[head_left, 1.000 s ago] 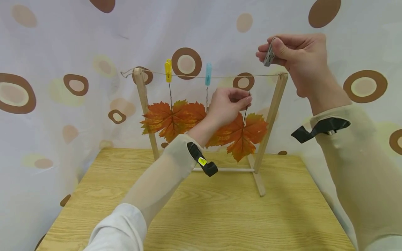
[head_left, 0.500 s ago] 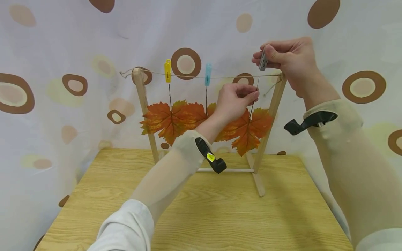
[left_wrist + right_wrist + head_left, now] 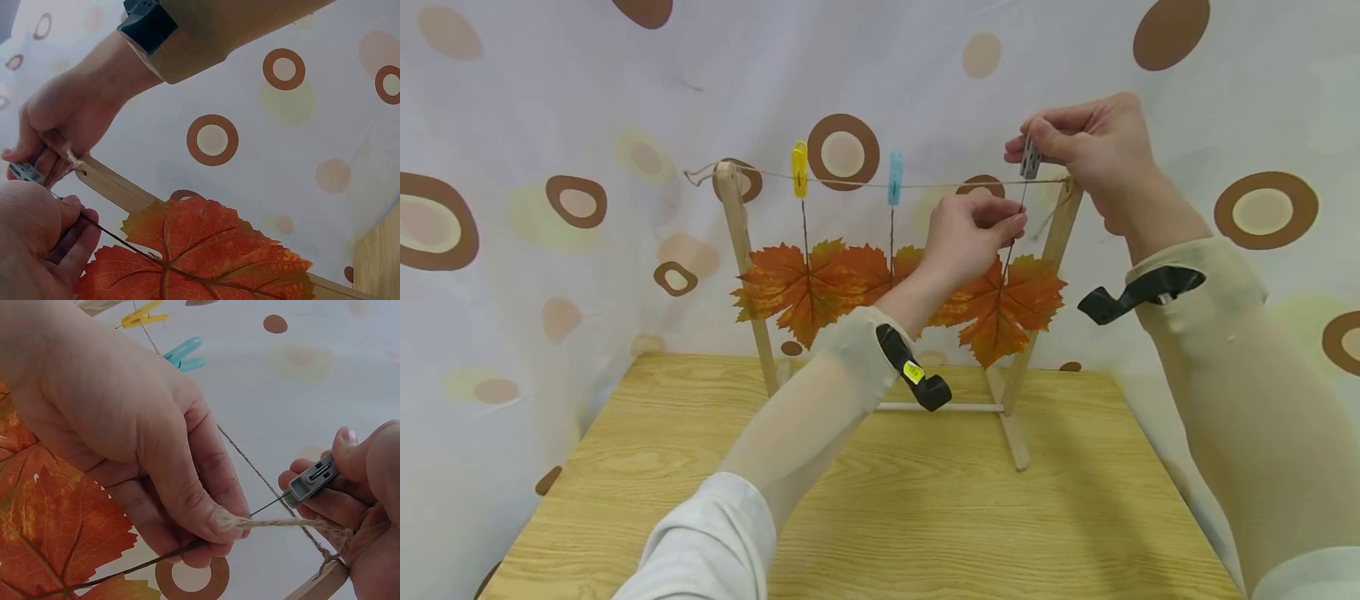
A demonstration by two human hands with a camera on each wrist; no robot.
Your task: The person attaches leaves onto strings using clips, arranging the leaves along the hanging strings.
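Observation:
My left hand (image 3: 962, 237) pinches the dark stem (image 3: 147, 564) of an orange-red artificial maple leaf (image 3: 1000, 312) between thumb and fingers, just below the twine (image 3: 955, 184). The stem's thin tip points up to the line. My right hand (image 3: 1108, 150) holds a grey clothespin (image 3: 309, 482) by its upper end, near the right post. In the right wrist view, the clothespin's lower end meets the twine and the stem tip. To the left, a yellow clothespin (image 3: 800, 171) and a light blue clothespin (image 3: 895, 177) sit on the line, each with a leaf hanging by its stem.
The twine runs between two wooden posts, the right post (image 3: 1062, 221) close to my right hand. A loose frayed twine end (image 3: 269, 522) crosses before my left fingertips. The stand rests on a wood-grain table (image 3: 865, 500) before a patterned cloth (image 3: 587, 100).
My left hand has moved right and slightly up with the leaf. My right hand has come left and down, bringing the grey clothespin to the twine over the stem tip.

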